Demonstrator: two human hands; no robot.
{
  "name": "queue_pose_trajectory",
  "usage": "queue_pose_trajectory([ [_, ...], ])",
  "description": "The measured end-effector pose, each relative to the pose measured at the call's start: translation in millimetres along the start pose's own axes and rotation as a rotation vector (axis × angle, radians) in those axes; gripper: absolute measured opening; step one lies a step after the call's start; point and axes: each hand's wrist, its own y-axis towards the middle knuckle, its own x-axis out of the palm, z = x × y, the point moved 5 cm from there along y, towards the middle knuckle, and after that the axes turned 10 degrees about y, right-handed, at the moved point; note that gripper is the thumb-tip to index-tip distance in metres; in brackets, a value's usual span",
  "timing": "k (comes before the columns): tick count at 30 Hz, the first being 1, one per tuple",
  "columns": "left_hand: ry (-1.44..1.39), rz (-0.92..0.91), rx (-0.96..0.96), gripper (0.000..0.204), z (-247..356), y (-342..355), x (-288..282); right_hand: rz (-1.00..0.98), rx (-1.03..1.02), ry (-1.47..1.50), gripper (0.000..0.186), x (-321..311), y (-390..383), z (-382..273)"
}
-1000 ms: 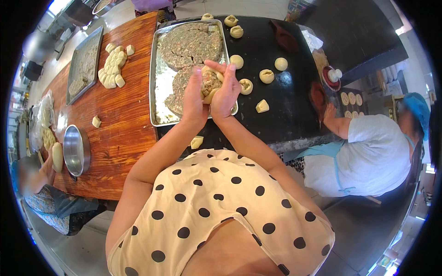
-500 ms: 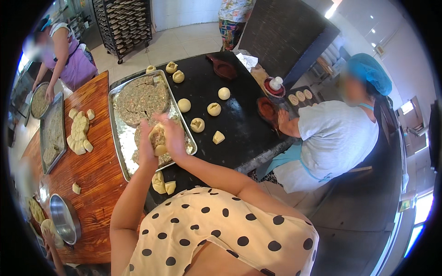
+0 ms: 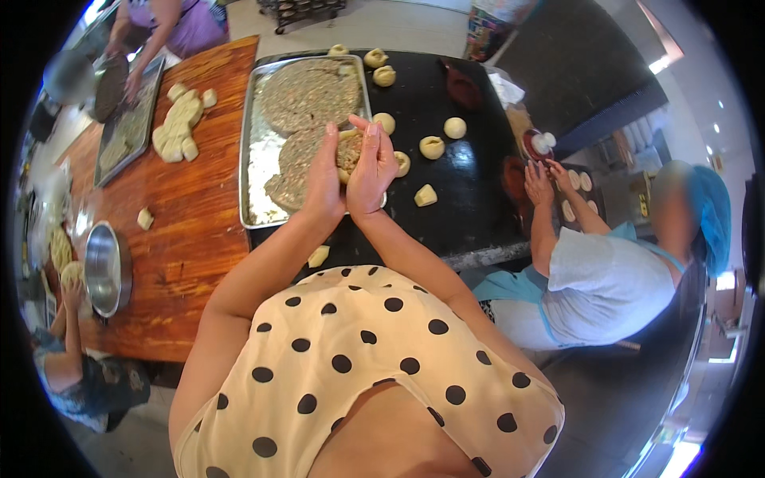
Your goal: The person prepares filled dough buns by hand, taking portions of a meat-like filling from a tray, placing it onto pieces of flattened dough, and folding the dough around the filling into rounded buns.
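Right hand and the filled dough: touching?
Touching. The head view shows the right hand cupped against the right side of the filled dough, with no gap between them.

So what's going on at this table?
The person's left hand and right hand cup a piece of dough, chopped filling showing inside it. They are over a metal tray bearing mounds of similar mixture. Round dough pieces sit on the black surface to the right, near a co-worker.
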Motion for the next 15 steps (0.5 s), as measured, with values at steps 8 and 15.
queue_pose_trajectory([
  [8, 0.416, 0.087, 0.178, 0.047, 10, 8, -35, -0.26, -0.105, -0.197, 0.038, 11, -13, 1],
  [15, 0.638, 0.237, 0.274, 0.05, 4, 19, -47, -0.148, 0.201, -0.123, 0.036, -9, -21, 32],
])
